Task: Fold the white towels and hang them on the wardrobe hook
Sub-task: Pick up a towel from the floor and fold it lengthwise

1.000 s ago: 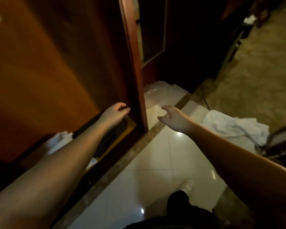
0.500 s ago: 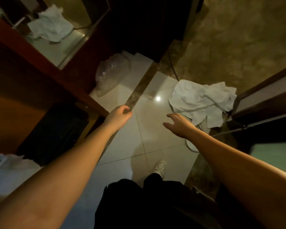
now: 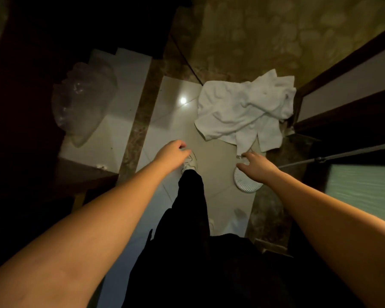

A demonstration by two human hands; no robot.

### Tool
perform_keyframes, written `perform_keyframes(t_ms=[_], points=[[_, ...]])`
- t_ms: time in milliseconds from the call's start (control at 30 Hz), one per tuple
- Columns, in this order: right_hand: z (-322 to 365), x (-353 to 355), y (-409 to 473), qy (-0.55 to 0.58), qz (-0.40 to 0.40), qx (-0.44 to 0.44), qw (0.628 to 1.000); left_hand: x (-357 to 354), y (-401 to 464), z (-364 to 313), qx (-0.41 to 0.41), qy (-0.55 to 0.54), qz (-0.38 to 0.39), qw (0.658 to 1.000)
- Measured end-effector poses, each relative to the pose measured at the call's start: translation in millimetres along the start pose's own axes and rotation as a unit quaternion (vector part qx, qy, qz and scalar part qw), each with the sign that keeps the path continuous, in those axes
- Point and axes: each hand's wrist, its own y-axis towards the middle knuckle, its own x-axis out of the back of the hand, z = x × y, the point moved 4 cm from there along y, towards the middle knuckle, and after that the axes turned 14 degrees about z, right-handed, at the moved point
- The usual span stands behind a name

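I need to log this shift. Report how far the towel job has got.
Done: nothing visible. The crumpled white cotton towels lie unfolded in a heap on the glossy tiled floor. In hand: nothing yet; the left hand and right hand are both empty, reaching down toward the heap. Left: picking up, folding, hanging. No wardrobe hook is in view.

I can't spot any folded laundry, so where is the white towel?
The white towel lies crumpled on the tiled floor, right of centre, just beyond the right hand.

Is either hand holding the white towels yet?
No: both the left hand and right hand are empty, and the towels lie crumpled on the floor.
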Motion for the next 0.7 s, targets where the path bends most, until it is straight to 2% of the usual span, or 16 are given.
perform_keyframes(t_ms=[167,400,567,700], points=[[-3.8,40.4,79.4,0.056,0.029,-0.041,0.997,35.7,103.9,-20.6,0.016,0.040,0.059,0.997],[3.6,68.8,212.3,0.101,0.063,-0.026,0.993,67.3,241.9,-9.5,0.052,0.041,0.095,0.993],[-12.0,64.2,324.6,0.067,0.083,-0.009,0.994,54.3,346.3,18.5,0.093,0.013,0.109,0.990],[-22.9,56.3,410.2,0.011,0.089,0.008,0.996,30.2,424.5,44.1,0.120,-0.079,0.086,0.986]])
